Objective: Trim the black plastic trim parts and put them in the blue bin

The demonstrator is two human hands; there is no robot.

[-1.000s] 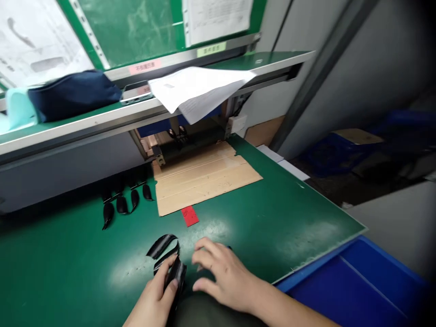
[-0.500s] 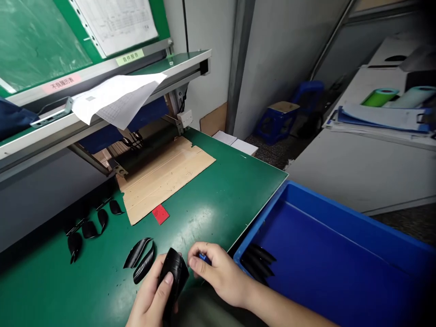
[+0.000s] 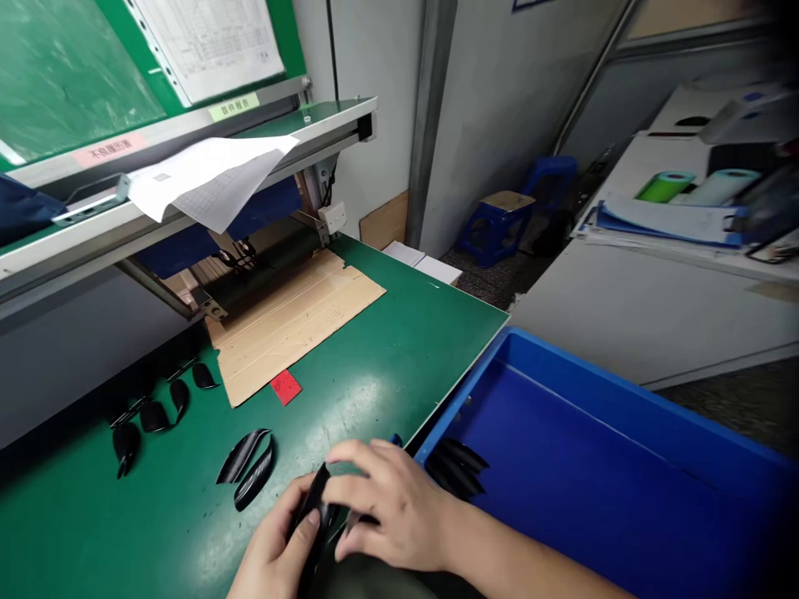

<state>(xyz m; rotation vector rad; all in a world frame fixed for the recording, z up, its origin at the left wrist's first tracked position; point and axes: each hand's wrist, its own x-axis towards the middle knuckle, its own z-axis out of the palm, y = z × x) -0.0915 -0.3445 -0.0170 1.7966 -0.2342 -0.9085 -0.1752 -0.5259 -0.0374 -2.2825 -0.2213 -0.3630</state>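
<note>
My left hand (image 3: 275, 549) grips a stack of black curved plastic pieces (image 3: 312, 509) at the near edge of the green table (image 3: 387, 374). My right hand (image 3: 387, 507) lies over the top of the same stack, fingers curled on it; a small blue item (image 3: 395, 438) peeks out behind its fingers. Two more black curved pieces (image 3: 246, 466) lie loose on the mat just left of my hands. Several smaller black pieces (image 3: 153, 412) lie farther left near the back.
A blue bin (image 3: 624, 474) stands off the table's right edge, with several black pieces (image 3: 455, 466) in its near corner. A cardboard sheet (image 3: 293, 320) and a red tag (image 3: 285, 387) lie mid-table. A shelf (image 3: 187, 195) with white papers (image 3: 209, 179) overhangs the back.
The view swung right, bringing the blue bin in. My right hand moved from picking up the small blue item onto the black stack held by my left hand.
</note>
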